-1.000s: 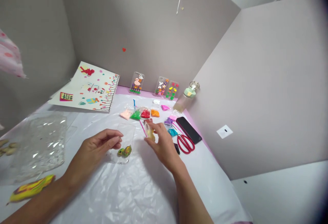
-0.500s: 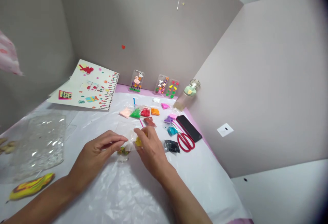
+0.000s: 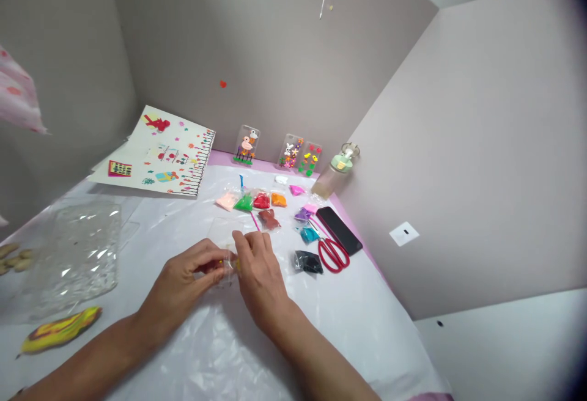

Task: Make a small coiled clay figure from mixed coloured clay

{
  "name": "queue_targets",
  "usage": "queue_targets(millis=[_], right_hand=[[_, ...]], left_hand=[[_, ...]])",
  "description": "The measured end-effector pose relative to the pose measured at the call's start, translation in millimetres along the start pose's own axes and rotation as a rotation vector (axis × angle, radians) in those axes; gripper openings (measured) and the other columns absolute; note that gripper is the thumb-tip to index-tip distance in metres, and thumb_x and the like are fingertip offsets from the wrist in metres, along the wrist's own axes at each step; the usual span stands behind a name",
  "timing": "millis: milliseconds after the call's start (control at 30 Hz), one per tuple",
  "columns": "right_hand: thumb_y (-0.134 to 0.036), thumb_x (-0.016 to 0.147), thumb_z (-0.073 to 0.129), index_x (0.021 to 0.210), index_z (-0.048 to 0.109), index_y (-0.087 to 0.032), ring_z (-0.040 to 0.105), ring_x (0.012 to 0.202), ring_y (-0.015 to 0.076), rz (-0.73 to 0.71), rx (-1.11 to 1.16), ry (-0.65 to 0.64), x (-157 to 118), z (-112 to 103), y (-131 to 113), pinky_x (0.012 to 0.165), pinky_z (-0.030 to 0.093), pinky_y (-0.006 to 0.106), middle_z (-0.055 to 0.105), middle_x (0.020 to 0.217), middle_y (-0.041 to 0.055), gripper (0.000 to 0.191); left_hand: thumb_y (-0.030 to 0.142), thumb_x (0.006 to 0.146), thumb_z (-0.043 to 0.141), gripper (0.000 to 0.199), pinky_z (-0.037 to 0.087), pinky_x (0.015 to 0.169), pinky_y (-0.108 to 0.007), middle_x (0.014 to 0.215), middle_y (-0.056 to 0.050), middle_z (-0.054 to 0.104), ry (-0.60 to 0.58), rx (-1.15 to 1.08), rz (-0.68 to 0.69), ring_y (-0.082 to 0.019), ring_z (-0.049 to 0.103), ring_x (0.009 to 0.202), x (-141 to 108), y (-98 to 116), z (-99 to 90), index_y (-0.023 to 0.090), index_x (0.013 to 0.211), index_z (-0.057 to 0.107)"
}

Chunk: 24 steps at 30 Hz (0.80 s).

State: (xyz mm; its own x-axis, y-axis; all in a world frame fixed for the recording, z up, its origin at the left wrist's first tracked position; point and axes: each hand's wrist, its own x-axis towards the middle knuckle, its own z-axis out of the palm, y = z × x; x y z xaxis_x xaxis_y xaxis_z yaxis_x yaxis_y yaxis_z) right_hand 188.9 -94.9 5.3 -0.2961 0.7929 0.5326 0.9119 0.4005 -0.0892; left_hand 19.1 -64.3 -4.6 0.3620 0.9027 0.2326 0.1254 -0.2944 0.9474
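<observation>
My left hand [image 3: 190,272] pinches the left edge of a small clear plastic packet [image 3: 228,261] near the table's middle. My right hand [image 3: 257,272] has its fingers curled over the packet's right side, where a bit of yellow shows. Most of the packet is hidden by my fingers. Just beyond lie packets of clay: green [image 3: 244,203], red [image 3: 262,200], orange [image 3: 279,200] and brown [image 3: 268,219]. A black packet [image 3: 308,262] sits to the right of my right hand.
Red-handled scissors [image 3: 334,255] and a black phone [image 3: 339,230] lie at right, below a bottle [image 3: 332,175]. Decorated clear cases [image 3: 247,145] lean on the wall. A sketchbook [image 3: 156,153], a bubbled plastic sheet [image 3: 82,254] and a yellow clay piece [image 3: 62,330] are at left.
My hands have come closer together around the packet, and my right hand has shifted left, covering most of the yellow. The small colourful item below my left fingertips is now largely hidden.
</observation>
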Motion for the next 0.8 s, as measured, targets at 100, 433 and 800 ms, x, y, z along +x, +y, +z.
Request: queue_targets(millis=[100, 433, 800], right_hand=[[0.004, 0.089, 0.054, 0.132, 0.050, -0.009, 0.051, 0.089, 0.0263, 0.010, -0.012, -0.009, 0, 2, -4, 0.072, 0.054, 0.037, 0.058, 0.098, 0.0109, 0.044], [0.002, 0.090, 0.053, 0.138, 0.046, -0.008, 0.053, 0.086, 0.0265, -0.040, -0.007, 0.002, 1, 6, -10, 0.073, 0.057, 0.038, 0.059, 0.095, 0.0108, 0.050], [0.002, 0.087, 0.050, 0.137, 0.052, -0.010, 0.060, 0.097, 0.0262, 0.097, 0.132, 0.105, 2, 2, 27, 0.084, 0.057, 0.039, 0.061, 0.107, 0.0146, 0.051]], left_hand=[[0.031, 0.084, 0.069, 0.012, 0.048, 0.067, -0.025, 0.079, 0.001, 0.063, 0.001, 0.011, 0.023, -0.016, 0.061, 0.071, 0, 0, 2.7, 0.029, 0.091, 0.079], [0.030, 0.085, 0.069, 0.017, 0.041, 0.069, -0.026, 0.075, 0.003, 0.050, -0.050, -0.017, -0.041, -0.015, 0.050, 0.070, -2, 6, 7.1, 0.023, 0.071, 0.063], [0.044, 0.084, 0.077, 0.021, 0.053, 0.068, -0.021, 0.077, 0.002, 0.066, -0.221, -0.521, -0.428, -0.012, 0.063, 0.069, 11, 22, -15.9, 0.023, 0.087, 0.073]])
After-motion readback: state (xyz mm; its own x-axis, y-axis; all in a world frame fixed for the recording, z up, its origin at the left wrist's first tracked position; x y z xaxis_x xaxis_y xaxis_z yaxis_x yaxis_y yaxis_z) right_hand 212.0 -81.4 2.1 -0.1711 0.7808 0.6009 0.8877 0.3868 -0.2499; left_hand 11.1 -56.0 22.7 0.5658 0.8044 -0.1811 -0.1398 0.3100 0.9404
